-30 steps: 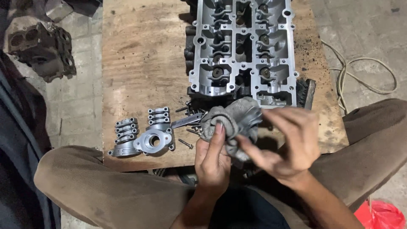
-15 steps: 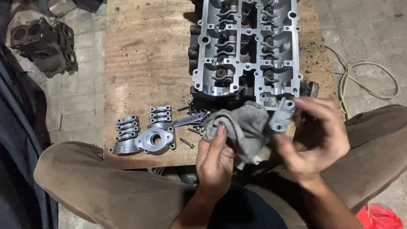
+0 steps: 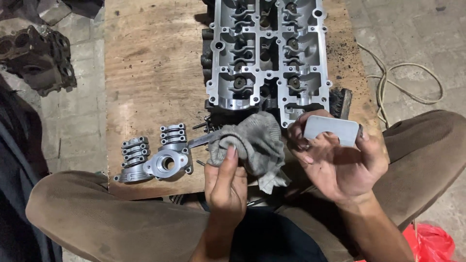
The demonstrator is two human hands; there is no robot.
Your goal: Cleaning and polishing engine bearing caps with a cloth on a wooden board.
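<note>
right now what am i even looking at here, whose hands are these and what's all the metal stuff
This is one picture from a camera worn on a person's head, looking down at their own lap and bare hands. They sit at a wooden board. On it lies a big metal engine cylinder head, and to the left a cluster of small metal caps. The left hand grips a grey rag. The right hand holds a small flat metal part beside the rag. On the floor lie another engine part and a cord.
</note>
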